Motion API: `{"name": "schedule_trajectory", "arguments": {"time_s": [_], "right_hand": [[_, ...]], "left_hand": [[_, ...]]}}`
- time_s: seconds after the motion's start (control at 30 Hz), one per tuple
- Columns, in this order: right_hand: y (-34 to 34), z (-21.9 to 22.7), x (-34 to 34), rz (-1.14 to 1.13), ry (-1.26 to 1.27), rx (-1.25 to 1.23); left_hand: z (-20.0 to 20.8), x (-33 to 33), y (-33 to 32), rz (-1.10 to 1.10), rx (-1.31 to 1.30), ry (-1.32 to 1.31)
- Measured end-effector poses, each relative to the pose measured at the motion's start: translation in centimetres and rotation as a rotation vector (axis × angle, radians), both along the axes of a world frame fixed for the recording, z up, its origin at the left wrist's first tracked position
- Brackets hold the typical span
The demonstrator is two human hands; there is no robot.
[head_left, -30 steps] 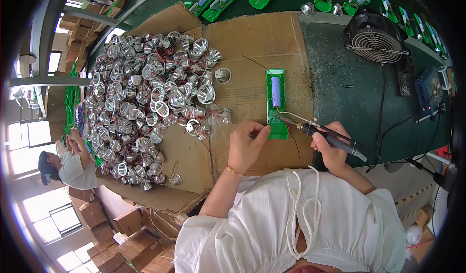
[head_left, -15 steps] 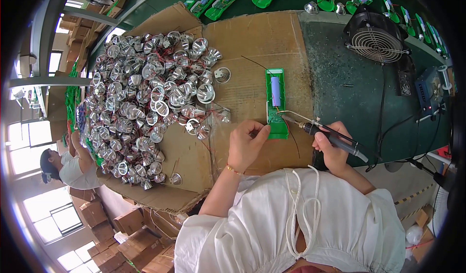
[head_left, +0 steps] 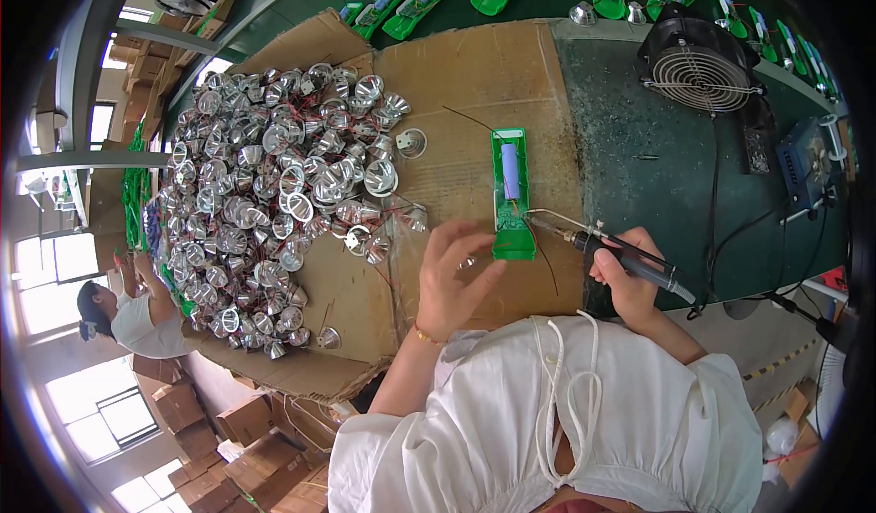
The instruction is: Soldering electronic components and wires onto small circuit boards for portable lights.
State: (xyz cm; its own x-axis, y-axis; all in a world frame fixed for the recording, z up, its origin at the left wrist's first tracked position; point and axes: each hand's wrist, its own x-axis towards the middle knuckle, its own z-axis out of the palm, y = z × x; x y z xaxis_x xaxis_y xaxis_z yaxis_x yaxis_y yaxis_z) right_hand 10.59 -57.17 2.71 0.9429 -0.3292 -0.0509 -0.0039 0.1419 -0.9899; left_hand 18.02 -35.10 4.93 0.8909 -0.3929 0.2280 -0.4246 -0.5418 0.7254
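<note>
A long green plastic casing (head_left: 516,244) lies on the cardboard in front of me. Inside it sit a purple cylindrical battery (head_left: 510,171) and, lower down, a small circuit board (head_left: 512,220) with thin wires. My right hand (head_left: 628,285) grips a soldering iron (head_left: 639,266) with a thin curved feed tube fixed along it; the tip points at the board end of the casing. Left of the casing, my left hand (head_left: 449,280) is open, thumb and fingers spread. A small shiny piece (head_left: 467,262) shows between its thumb and fingers, apparently lying on the cardboard; its kind is unclear.
A cardboard box (head_left: 356,317) heaped with silvery reflector cups (head_left: 297,177) and red wires stands at left. A black fan (head_left: 701,80) and a blue soldering station (head_left: 807,168) are at right, with cables. More green casings (head_left: 422,7) line the far edge. Another person (head_left: 137,317) works far left.
My left hand has opened from a pinch beside the casing and drawn slightly left. The right hand keeps the soldering iron almost where it was.
</note>
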Motion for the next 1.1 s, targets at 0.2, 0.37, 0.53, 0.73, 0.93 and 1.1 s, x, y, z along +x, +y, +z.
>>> {"name": "schedule_trajectory", "arguments": {"time_s": [0.2,0.37,0.53,0.73,0.93,1.1], "right_hand": [[0.1,0.1,-0.1,0.046,0.018,-0.023],[0.0,0.1,-0.1,0.064,0.018,-0.052],[0.0,0.2,-0.2,0.083,-0.005,-0.081],[0.3,-0.3,0.0,0.073,-0.022,-0.145],[0.3,-0.2,0.0,0.051,-0.018,-0.131],[0.0,-0.2,-0.3,0.132,-0.002,-0.181]], "left_hand": [[-1.4,0.1,0.0,-0.024,0.122,-0.165],[-1.8,0.2,0.1,-0.071,0.141,-0.201],[-1.7,-0.1,-0.8,-0.037,0.195,-0.247],[-1.1,0.3,-2.3,0.146,0.004,0.003],[-1.2,0.4,-2.6,0.149,0.005,0.007],[-1.4,0.3,-2.8,0.163,0.007,-0.004]]}}
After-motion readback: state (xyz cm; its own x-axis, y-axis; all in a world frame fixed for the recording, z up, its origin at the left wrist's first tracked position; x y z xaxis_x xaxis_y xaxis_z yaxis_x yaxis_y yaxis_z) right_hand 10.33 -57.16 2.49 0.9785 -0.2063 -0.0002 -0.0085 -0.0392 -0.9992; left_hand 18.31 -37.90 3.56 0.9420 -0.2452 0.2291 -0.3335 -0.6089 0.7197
